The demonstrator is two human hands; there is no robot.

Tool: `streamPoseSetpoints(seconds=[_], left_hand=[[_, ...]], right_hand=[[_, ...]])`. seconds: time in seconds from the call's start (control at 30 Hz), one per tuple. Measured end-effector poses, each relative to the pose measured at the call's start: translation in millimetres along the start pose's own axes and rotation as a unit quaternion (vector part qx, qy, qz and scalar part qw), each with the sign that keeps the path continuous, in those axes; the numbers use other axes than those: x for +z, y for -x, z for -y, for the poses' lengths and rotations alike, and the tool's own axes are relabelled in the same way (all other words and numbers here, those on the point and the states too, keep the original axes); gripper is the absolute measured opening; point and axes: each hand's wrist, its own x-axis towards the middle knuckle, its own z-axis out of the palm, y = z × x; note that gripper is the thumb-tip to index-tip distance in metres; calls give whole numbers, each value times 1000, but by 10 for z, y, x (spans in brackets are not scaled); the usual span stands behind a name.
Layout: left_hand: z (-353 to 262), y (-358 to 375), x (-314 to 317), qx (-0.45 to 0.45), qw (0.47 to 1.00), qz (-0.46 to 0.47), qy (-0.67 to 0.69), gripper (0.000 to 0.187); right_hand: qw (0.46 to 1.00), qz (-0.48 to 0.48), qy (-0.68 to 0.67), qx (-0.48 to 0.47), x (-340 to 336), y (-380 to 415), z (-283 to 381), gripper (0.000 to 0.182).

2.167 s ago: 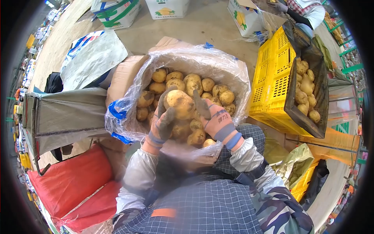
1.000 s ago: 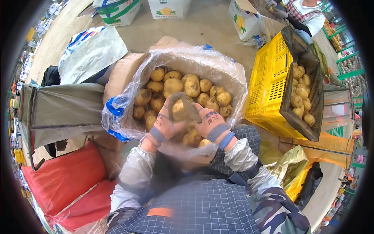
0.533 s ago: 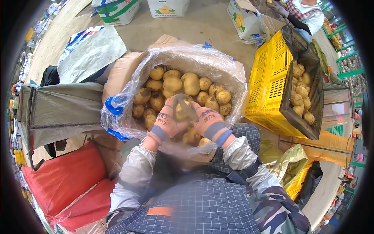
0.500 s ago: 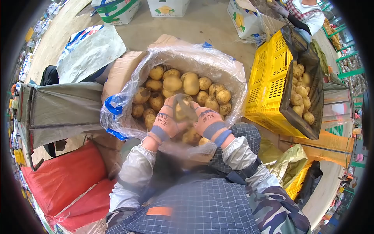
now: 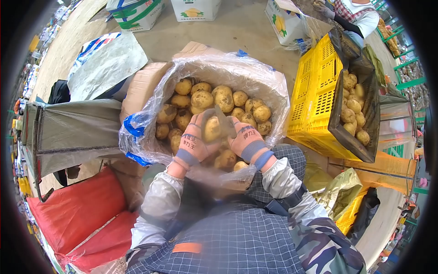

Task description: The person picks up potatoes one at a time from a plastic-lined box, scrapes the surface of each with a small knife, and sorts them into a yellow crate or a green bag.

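Observation:
Both hands wear orange gloves with printed letters. My left hand (image 5: 196, 139) is wrapped round a potato (image 5: 212, 129) above the front part of a plastic-lined carton (image 5: 155, 102). Beside it, my right hand (image 5: 245, 139) has its fingers bent at the potato's right side, with a blurred grey-brown thing (image 5: 225, 122) between the hands that I cannot make out. Several potatoes (image 5: 202, 99) lie in the carton beyond and below the hands, some with dark soil on them.
A yellow crate (image 5: 315, 91) stands at the right, beside a dark-lined one holding potatoes (image 5: 353, 106). Red sacks (image 5: 82, 205) lie at lower left. White cartons (image 5: 194, 9) stand at the back. A co-worker (image 5: 356, 16) is at upper right.
My right hand has moved slightly right, away from my left hand. The potato in my left hand shows more clearly between them. The co-worker's arm has shifted.

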Motion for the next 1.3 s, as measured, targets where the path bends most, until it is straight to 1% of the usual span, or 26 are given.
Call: streamPoseSetpoints(seconds=[0.03, 0.17, 0.27, 0.33, 0.43, 0.53, 0.57, 0.6, 0.63, 0.67, 0.7, 0.73, 0.77, 0.8, 0.83, 0.87, 0.9, 0.93, 1.0, 1.07, 1.1, 1.13, 1.17, 1.2, 1.23, 1.3], left_hand=[[-5, 3, -6, -2, 1000, 4, -14, 81], [-99, 15, -44, -30, 998, 21, -43, 79], [-29, 31, -3, -21, 998, 19, -53, 81], [-51, 29, 37, -39, 998, 27, -42, 81], [-65, 19, 66, -50, 998, 32, -29, 84], [14, 3, 104, -29, 999, 24, -8, 88], [-3, -6, 106, -20, 1000, 19, 3, 90], [-23, -10, 92, 1, 1000, 21, -2, 89], [-53, -11, 63, 21, 1000, 23, -7, 88], [-82, -12, 29, 41, 999, 25, -13, 87], [-88, -9, -2, 13, 995, 33, 98, 84], [-91, -6, -40, -14, 977, 41, 208, 81], [-91, -9, -80, -40, 947, 48, 315, 78], [-9, -26, -78, -71, 925, 51, 370, 72], [60, -45, -91, -73, 961, 55, 260, 73], [67, -88, -115, -75, 984, 57, 148, 74], [83, -129, -132, -79, 995, 57, 35, 76], [250, -183, -125, -108, 992, 45, -40, 77], [763, -351, -58, -164, 968, 27, -188, 79], [889, -665, -41, -187, 955, 37, -227, 85], [931, -812, 1, -196, 949, 40, -245, 87], [1014, -924, 102, -185, 945, 67, -262, 88], [1035, -1025, 200, -174, 940, 94, -279, 89], [1060, -1077, 274, -165, 933, 122, -296, 90], [1100, -1100, 298, -187, 941, 127, -252, 90], [895, -1132, 196, -233, 949, 138, -164, 91]], right_hand=[[1000, -7, 1, 10, 5, -4, -4, 65], [1000, 17, 19, -14, 52, -23, -11, 67], [999, 32, 29, -21, 39, -29, 22, 67], [998, 36, 36, -28, 90, -36, 15, 67], [999, 24, -21, -23, 21, 24, 47, 66], [987, 10, -151, -43, 72, -26, -118, 70], [956, 43, -291, -9, 16, -2, -133, 71], [902, 76, -424, 24, -63, 32, -125, 72], [828, 109, -547, 55, -107, 45, -108, 73], [849, 68, -519, 66, -111, 39, -86, 71], [817, 64, -569, 61, -123, 53, -85, 69], [782, 60, -617, 56, -151, 89, -112, 67], [745, 56, -663, 51, -199, 127, -146, 66], [717, 50, -693, 55, -343, 211, -159, 62], [681, 40, -731, 19, -448, 264, -223, 58], [689, -30, -721, -64, -232, 183, -688, 38], [648, -72, -751, -107, -271, 244, -991, 26], [657, -129, -734, -111, -427, 315, -1410, 26], [675, -242, -688, -107, -742, 454, -2243, 27], [583, -399, -703, -78, -1045, 736, -2134, 24], [549, -381, -736, -114, -1118, 846, -2076, 25], [513, -359, -766, -148, -1189, 957, -2017, 27], [482, -309, -806, -151, -1236, 973, -2132, 31], [483, -290, -814, -140, -1218, 975, -2221, 34], [483, -271, -823, -128, -1201, 978, -2310, 37], [546, -297, -779, -81, -1162, 862, -1632, 40]])
